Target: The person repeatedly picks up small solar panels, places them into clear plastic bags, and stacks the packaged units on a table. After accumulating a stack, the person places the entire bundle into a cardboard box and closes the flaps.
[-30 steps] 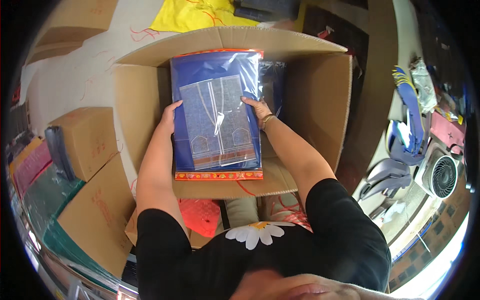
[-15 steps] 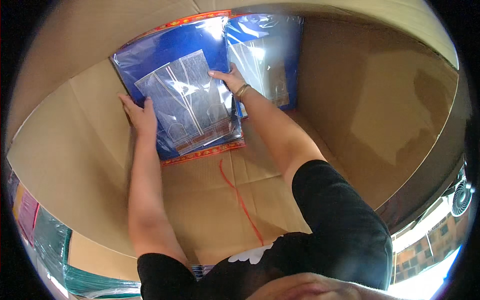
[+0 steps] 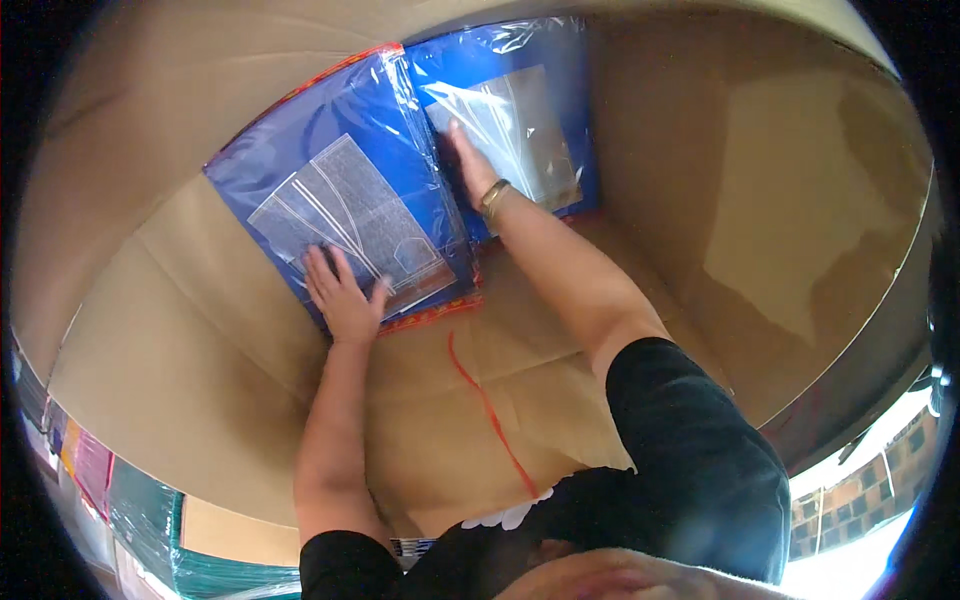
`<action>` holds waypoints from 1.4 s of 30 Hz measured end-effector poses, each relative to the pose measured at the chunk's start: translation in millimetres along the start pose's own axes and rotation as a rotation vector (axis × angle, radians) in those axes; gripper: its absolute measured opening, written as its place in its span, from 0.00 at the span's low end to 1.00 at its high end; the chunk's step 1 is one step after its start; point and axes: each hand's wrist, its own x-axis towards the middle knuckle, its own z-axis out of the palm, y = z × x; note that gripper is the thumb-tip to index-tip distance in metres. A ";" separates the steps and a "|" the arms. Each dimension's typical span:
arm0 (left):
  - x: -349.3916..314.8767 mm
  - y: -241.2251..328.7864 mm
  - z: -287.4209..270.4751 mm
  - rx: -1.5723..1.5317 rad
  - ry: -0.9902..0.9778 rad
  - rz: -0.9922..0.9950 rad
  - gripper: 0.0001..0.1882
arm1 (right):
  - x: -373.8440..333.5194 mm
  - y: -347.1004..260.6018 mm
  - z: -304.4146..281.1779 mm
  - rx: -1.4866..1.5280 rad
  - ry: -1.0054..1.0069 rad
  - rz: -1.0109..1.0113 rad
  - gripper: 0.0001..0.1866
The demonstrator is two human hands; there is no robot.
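Observation:
Two stacks of blue fabric packs in clear plastic lie side by side at the far end of a big cardboard box (image 3: 480, 400). The left pack (image 3: 300, 150) has a printed grey sheet (image 3: 345, 215) on its front and red patterned edging. My left hand (image 3: 345, 295) rests on its lower part, fingers spread. My right hand (image 3: 472, 170), wearing a bracelet (image 3: 493, 196), is at the seam between the stacks, fingers stretched out and partly over the right pack (image 3: 555, 110). Neither hand grips anything.
A red string (image 3: 485, 410) lies on the box floor. Tall cardboard walls (image 3: 680, 160) curve around my arms. Outside the box at lower left are plastic-wrapped green bundles (image 3: 150, 510) and a pink one (image 3: 88, 468).
The left pack has settled down and left against the wall. My left hand has moved from its left edge onto its front; my right hand has let go of its right edge.

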 end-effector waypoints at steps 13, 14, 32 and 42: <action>-17.1 10.1 16.9 0.064 -0.315 0.341 0.42 | 11.3 -17.9 -0.5 -0.003 0.209 0.010 0.51; -14.5 15.4 14.6 0.061 -0.320 0.355 0.43 | 0.9 -5.1 -12.4 -0.071 0.331 0.019 0.50; 10.5 11.8 -109.9 0.069 -0.292 0.222 0.46 | -52.6 49.1 17.1 -0.833 0.332 0.220 0.40; -85.1 -144.7 -241.1 -0.561 0.394 -0.681 0.41 | -276.2 -204.1 181.9 -1.384 0.518 -1.399 0.34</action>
